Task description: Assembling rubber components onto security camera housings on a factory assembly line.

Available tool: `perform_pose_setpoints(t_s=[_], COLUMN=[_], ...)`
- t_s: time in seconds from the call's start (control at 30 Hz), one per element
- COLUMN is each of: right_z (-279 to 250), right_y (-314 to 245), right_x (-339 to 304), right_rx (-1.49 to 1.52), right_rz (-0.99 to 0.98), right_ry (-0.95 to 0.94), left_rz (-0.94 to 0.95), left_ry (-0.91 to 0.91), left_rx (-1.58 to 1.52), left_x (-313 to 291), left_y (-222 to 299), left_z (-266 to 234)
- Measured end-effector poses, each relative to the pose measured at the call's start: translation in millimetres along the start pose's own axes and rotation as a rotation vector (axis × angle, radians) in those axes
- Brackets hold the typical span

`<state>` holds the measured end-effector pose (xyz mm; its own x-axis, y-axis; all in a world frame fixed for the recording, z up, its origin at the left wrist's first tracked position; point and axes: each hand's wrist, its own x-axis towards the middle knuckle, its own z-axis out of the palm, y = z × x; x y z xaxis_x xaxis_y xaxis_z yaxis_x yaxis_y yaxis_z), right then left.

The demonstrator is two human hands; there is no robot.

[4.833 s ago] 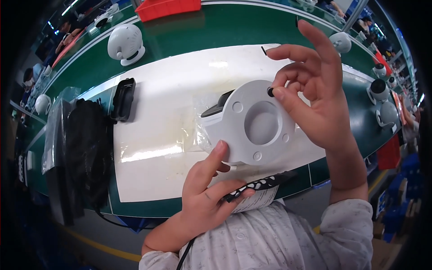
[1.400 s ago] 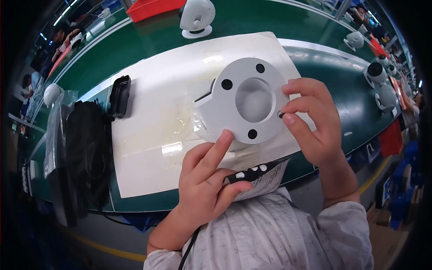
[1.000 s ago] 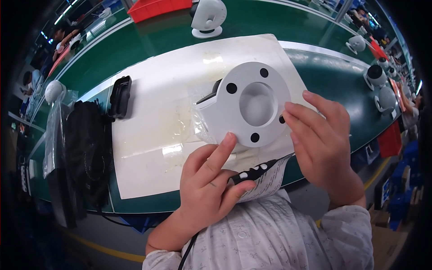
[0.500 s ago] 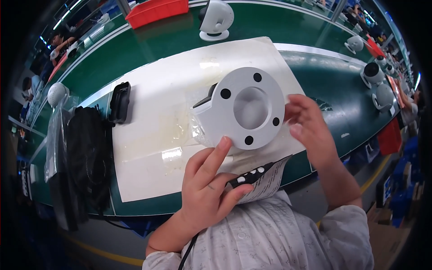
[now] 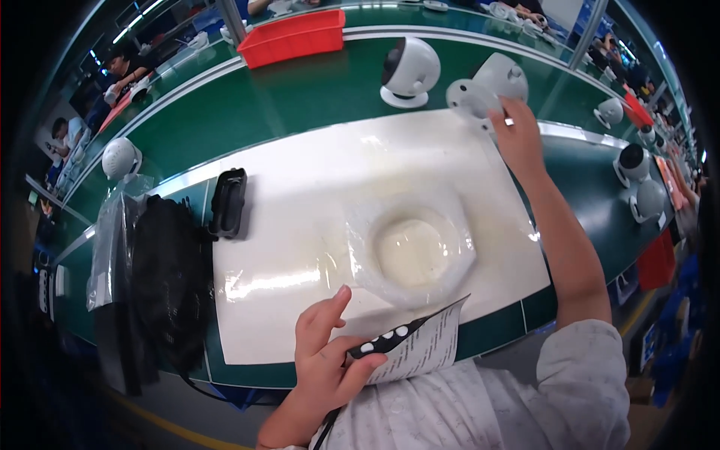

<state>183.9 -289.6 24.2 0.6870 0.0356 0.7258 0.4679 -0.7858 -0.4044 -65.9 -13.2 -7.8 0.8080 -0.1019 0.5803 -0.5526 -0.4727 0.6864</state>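
Note:
With my right hand (image 5: 519,139) I grip the edge of the round base of a white fan-like device (image 5: 501,79) at the back right of the mat. The device is tipped over, so the underside of its base shows round dark spots. Near the table's front edge, my left hand (image 5: 324,356) pinches a black strip with white round spots (image 5: 384,341) between thumb and fingers, its index finger stretched out. A printed sheet (image 5: 424,349) hangs beside the strip. In front of my hands a ring wrapped in clear plastic (image 5: 362,251) lies on the white mat (image 5: 292,202).
Another white device (image 5: 409,67) stands upright at the back, near a red bin (image 5: 292,39). At the left are a black tray (image 5: 229,202), a black bag (image 5: 171,277), clear plastic bags (image 5: 112,247) and a white rounded device (image 5: 121,157). Other people work farther off.
My right hand has come to the white device, now at the back right instead of over the mat's middle. The plastic-wrapped ring is uncovered. My left hand keeps the strip.

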Motion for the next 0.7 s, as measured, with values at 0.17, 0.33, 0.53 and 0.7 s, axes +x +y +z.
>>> perform_pose_setpoints(t_s=[0.17, 0.33, 0.53, 0.7], right_z=[38.8, 59.9, 93.4, 147.0], right_y=[107.2, 120.4, 24.8, 0.8], right_x=[34.9, 52.3, 55.1, 30.5], right_rx=[-0.618, -0.82, -0.502, -0.4], right_rz=[-0.2, 0.013, -0.119, -0.1], right_ry=[-0.098, -0.497, -0.687, -0.334], left_rz=[-0.075, -0.113, -0.116, -0.128], left_ry=[-0.028, -0.081, -0.108, -0.073], left_rx=[-0.085, -0.084, -0.065, -0.062], left_x=[-0.3, 2.1, 5.9, 6.3], left_y=[-4.6, -7.1, -9.2, -6.3], left_z=[0.5, -1.6, -2.8, -2.4])
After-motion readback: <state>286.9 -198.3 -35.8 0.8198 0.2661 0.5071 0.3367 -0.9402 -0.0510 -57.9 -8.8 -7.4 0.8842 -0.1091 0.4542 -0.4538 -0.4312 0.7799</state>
